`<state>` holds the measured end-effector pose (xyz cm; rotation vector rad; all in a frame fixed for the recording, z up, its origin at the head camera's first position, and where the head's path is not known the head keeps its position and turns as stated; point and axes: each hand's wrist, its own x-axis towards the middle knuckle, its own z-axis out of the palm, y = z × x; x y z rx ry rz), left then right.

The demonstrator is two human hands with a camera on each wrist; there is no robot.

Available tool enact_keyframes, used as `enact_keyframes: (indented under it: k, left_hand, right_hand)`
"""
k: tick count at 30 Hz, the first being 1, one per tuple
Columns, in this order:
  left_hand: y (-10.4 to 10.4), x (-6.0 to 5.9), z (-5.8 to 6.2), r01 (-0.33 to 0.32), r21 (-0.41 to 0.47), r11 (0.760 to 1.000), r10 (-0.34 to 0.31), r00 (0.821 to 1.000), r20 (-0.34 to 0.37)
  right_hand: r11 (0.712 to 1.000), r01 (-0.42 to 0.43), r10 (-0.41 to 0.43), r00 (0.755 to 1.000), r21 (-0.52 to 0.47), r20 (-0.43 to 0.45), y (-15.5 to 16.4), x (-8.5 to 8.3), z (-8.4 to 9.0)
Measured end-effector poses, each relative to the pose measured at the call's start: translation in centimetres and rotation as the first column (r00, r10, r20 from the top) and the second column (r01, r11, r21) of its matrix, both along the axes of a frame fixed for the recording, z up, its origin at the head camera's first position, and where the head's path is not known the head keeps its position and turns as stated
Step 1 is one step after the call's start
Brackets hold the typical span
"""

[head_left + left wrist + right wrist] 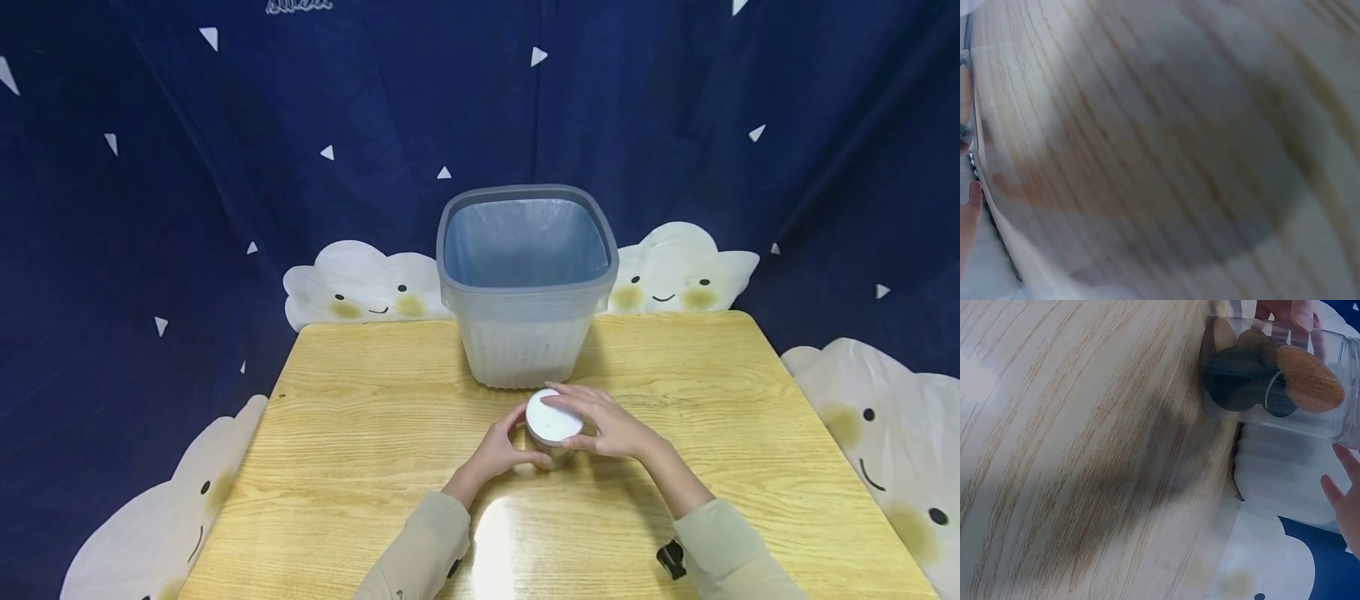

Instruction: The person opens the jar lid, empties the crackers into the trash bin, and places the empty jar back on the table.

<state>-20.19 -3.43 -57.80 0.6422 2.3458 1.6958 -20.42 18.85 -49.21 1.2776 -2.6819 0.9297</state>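
We see the left hand (501,448) clasping the clear jar (551,442) at table (337,433) centre, 6 o'clock of the bin (525,292); right hand (600,421) fingers curl over its white lid (553,415).

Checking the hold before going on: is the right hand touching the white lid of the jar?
Touching. In the head view the right hand lies over the white lid, fingers curled on its top and rim, while the left hand grips the jar's side.

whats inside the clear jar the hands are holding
Through the clear wall of the jar, round biscuits show, some dark and some brown. How many cannot be told; the white lid covers the top.
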Motion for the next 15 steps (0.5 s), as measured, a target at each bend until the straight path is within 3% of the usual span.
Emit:
enact_keyframes:
  k: [5,12,15]
  left_hand:
    - [0.1,0.2,0.4,-0.009,-0.004,1.000,0.009,1.000,-0.002]
    - [-0.1,1.1,2.9,0.019,0.036,0.999,-0.019,1.000,-0.012]
    - [-0.1,1.2,3.0,0.025,0.040,0.999,-0.024,1.000,-0.012]
  right_hand:
    - [1.000,0.005,-0.004,1.000,0.004,-0.016,0.0,-0.1,-0.2]
    - [0.999,0.032,-0.032,0.999,0.026,-0.003,0.0,0.4,0.1]
    - [0.998,0.051,-0.050,0.999,0.041,-0.021,-0.1,0.5,0.1]
